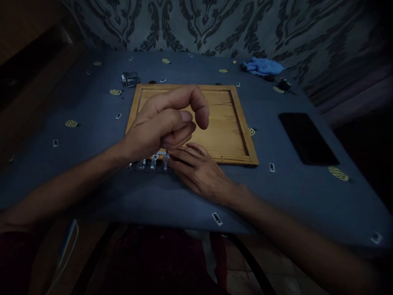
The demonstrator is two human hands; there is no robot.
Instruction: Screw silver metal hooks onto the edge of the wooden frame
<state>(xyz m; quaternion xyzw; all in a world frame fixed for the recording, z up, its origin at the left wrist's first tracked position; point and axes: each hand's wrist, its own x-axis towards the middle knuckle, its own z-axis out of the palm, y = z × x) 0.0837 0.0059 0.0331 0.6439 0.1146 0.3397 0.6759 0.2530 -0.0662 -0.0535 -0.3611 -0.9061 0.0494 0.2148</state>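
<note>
A wooden framed panel (215, 106) lies flat on the blue-covered table, its raised rim around a recessed board. Along its near edge, left of centre, are several silvery metal hooks (153, 162). My left hand (167, 121) is raised over the panel, covering much of its left side. Its index finger is bent, and the thumb presses on the other curled fingers; whatever may be inside is hidden. On the near rim rests my right hand (199, 170), fingers stretched out, the tips by the rightmost hook. My left hand partly hides the right fingertips.
A dark phone-like slab (308, 138) lies at the right. Farther back are a crumpled blue cloth (264, 66) and a small black object (284, 85). Shiny metal pieces (130, 79) sit beyond the panel's far left corner. A patterned wall covering (196, 24) rises behind the table.
</note>
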